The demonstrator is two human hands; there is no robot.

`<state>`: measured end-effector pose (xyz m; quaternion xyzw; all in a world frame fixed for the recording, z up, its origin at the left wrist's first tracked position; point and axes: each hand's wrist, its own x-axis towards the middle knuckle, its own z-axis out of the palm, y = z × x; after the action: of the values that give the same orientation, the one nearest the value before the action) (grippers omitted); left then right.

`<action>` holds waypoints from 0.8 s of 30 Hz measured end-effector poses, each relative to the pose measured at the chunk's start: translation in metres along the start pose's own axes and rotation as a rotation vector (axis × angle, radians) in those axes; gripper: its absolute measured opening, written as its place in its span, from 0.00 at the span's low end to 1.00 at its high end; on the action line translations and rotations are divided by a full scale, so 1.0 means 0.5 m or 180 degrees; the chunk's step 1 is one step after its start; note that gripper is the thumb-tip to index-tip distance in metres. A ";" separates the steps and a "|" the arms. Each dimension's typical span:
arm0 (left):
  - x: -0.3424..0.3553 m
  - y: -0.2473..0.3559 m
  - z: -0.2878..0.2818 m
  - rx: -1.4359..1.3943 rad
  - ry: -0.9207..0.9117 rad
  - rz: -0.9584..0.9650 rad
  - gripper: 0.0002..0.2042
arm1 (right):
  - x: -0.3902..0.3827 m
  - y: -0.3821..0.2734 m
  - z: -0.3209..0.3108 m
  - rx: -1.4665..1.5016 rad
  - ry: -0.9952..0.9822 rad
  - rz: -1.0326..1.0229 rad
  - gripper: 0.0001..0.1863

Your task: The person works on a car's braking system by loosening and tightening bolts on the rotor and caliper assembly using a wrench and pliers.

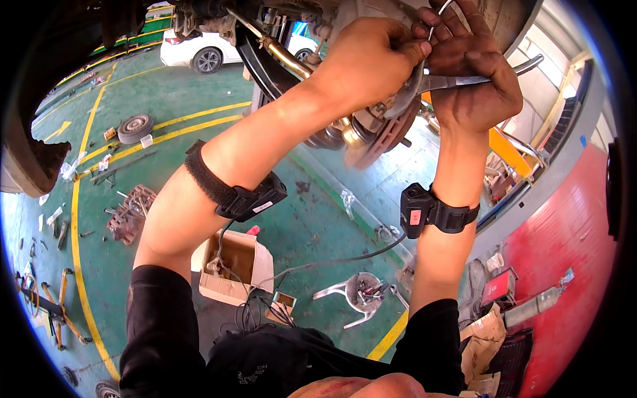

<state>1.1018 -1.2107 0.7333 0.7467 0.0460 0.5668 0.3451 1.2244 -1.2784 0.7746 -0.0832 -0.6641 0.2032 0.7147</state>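
Observation:
Raised at the top, under a vehicle's wheel arch, my left hand [371, 60] pinches a thin white strip [446, 6] between thumb and fingertips. Beside it on the right, my grease-blackened right hand [474, 79] has its palm turned up, its fingers curled near the strip. Across that palm lies a grey metal tool [444, 82] with a flat end and a rod-like end [529, 65], hooked under the thumb; its exact kind is unclear. Below both hands is a rusty brake disc [381, 142]. A shiny metal rod [282, 54] runs behind my left forearm.
On the green floor are an open cardboard box [232, 292], a white stool [361, 292] bearing small metal parts, a loose wheel [135, 129] and a rusty metal part [131, 213]. A black cable [332, 263] joins my wrist straps. A white car [206, 53] stands beyond.

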 end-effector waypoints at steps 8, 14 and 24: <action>-0.004 -0.006 0.006 0.0044 -0.0004 0.0355 0.14 | -0.009 -0.001 0.019 0.0072 -0.0057 -0.0384 0.40; -0.023 0.015 -0.009 -0.0080 -0.0366 0.0368 0.14 | -0.062 -0.036 0.062 0.0462 -0.0262 -0.0292 0.35; -0.072 -0.115 -0.065 0.0362 -0.0377 0.0362 0.14 | -0.023 -0.038 0.011 -0.0496 0.0695 -0.0436 0.33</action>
<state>1.0790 -1.1688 0.6752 0.7987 0.0151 0.5368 0.2715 1.2222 -1.3010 0.7720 -0.1145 -0.6002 0.0915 0.7863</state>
